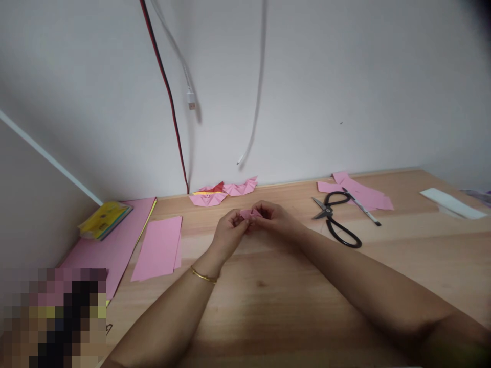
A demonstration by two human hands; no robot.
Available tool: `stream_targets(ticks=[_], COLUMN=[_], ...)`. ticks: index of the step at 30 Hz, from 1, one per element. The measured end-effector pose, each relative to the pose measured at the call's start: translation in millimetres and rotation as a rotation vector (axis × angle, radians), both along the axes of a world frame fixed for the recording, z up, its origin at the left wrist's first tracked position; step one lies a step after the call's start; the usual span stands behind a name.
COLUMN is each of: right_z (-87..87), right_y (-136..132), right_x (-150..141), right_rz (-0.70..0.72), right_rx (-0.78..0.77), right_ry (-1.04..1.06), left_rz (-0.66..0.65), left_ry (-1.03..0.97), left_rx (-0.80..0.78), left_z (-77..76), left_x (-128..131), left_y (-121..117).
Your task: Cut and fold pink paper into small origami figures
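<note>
Between the fingertips of both hands is a small piece of folded pink paper (249, 213), mostly covered by the fingers. My left hand (227, 231), with a gold bangle on its wrist, pinches the paper's left side. From the right, my right hand (275, 219) grips the other side, its fingers closed. Just behind the hands, pleated pink paper shapes (240, 187) lie along the wall, with a red piece (218, 187) among them. Left of my hands rests a short stack of pink paper sheets (159, 248).
Black-handled scissors (328, 210) lie open to the right, beside a pen (362, 207) and pink paper scraps (370, 193). A white strip (452, 203) is farther right. At left, a yellow packet (103, 220) sits on a large pink sheet (126, 230). Cables (169, 92) hang along the wall.
</note>
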State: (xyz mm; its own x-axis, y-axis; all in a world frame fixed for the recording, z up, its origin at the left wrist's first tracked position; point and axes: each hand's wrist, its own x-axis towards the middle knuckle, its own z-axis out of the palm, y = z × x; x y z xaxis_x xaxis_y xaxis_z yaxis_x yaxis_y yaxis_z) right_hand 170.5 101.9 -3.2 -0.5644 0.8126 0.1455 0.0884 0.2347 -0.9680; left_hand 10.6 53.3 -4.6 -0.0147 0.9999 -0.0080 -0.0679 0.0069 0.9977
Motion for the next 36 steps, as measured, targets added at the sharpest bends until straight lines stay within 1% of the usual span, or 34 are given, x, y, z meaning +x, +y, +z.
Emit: stream_targets(ticks=[4,11,13,15,17,21,23,26,28,31,33,34,36], right_z=[0.7,4.8,4.6,3.2,1.3,-0.8,-0.8,-0.5,-0.1,1.7,3.2,3.7,3.1], right_y=[1,2,3,4,6,9,11,11,8,1,-4,-6,-7], right_x=[1,2,2,3,2,-1,-2,-4,-4,-6,-7,-7,-7], right_rz=[-0.004,-0.079,-0.119,-0.160,-0.192,-0.244,-0.275,-0.286,-0.263,-0.145,-0.052,-0.030,-0.030], right_rx=[-0.078,-0.090,-0.069,-0.083,-0.155,-0.307,-0.345,-0.372,-0.372,-0.314,-0.197,-0.129,-0.014], right_ry=[0.069,0.110,0.125,0.141,0.203,0.422,0.510,0.600,0.574,0.396,0.253,0.192,0.103], left_rz=[0.004,0.002,-0.003,-0.002,0.004,0.005,0.011,0.041,0.068,0.080,0.061,0.046,0.022], left_ry=[0.054,0.105,0.106,0.098,0.089,0.072,0.031,-0.095,-0.190,-0.292,-0.320,-0.320,-0.304], left_rx=[0.007,0.030,0.038,0.043,0.041,0.041,0.030,-0.010,-0.041,-0.059,-0.046,-0.035,-0.019], left_z=[1.3,0.8,-0.6,-2.1,-3.3,-5.2,-6.1,-6.5,-5.6,-3.6,-2.8,-2.6,-2.5], left_x=[-1,-3,-3,-4,-4,-4,-4,-4,-4,-3,-3,-2,-2], left_y=[0,0,1,1,1,2,3,4,4,4,2,2,1])
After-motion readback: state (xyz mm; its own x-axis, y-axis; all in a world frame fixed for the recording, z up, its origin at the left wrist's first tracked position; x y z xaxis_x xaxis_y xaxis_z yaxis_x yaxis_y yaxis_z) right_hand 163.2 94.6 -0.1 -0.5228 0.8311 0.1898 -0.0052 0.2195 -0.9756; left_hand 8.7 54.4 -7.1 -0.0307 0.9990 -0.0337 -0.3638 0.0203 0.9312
